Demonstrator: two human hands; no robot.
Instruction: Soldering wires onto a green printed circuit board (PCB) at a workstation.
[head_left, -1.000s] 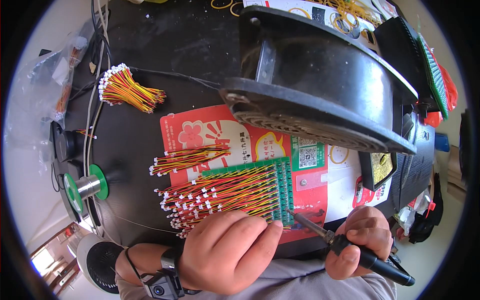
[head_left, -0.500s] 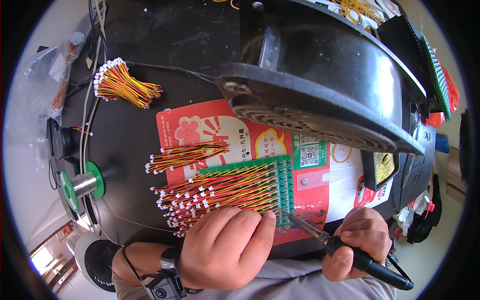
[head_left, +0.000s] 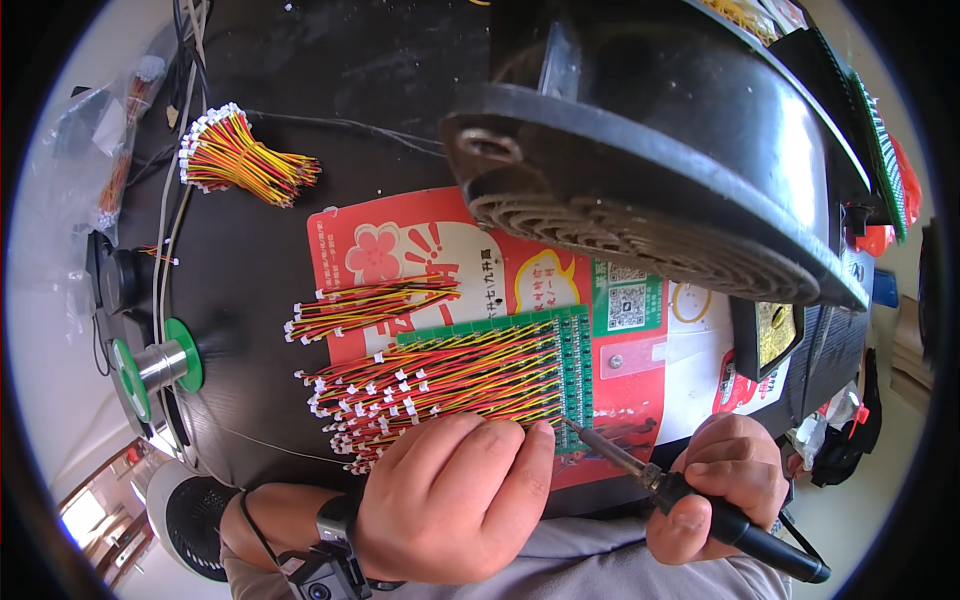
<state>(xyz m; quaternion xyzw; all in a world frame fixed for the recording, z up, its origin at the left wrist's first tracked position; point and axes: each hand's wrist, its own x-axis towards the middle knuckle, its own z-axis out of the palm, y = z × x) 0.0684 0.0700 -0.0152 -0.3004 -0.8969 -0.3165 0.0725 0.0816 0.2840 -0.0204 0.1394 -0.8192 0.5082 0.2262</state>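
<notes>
My right hand (head_left: 735, 485) is wrapped round the black handle of a soldering iron (head_left: 690, 497). The iron's tip touches or nearly touches the solder pads of a green circuit board panel (head_left: 572, 370). Rows of red, yellow and black wire leads (head_left: 470, 385) with white plugs lie across the panel, their bare ends at the pads. My left hand (head_left: 460, 495) is closed over the nearest leads, fingertips pinched beside the iron's tip. It seems to grip a wire lead there, though the fingers mostly hide it. A smaller group of loose leads (head_left: 375, 306) lies behind the panel.
A large black fan (head_left: 640, 170) overhangs the work from the right. Beneath the panel is a red printed sheet (head_left: 335, 235). At left are a solder spool (head_left: 160, 367), cables and a bundle of leads (head_left: 245, 158). A stand with yellow sponge (head_left: 775, 335) sits to the right.
The view has shifted slightly, so the fan looks bigger and nearer. Both hands and the soldering iron keep almost the same places at the panel.
</notes>
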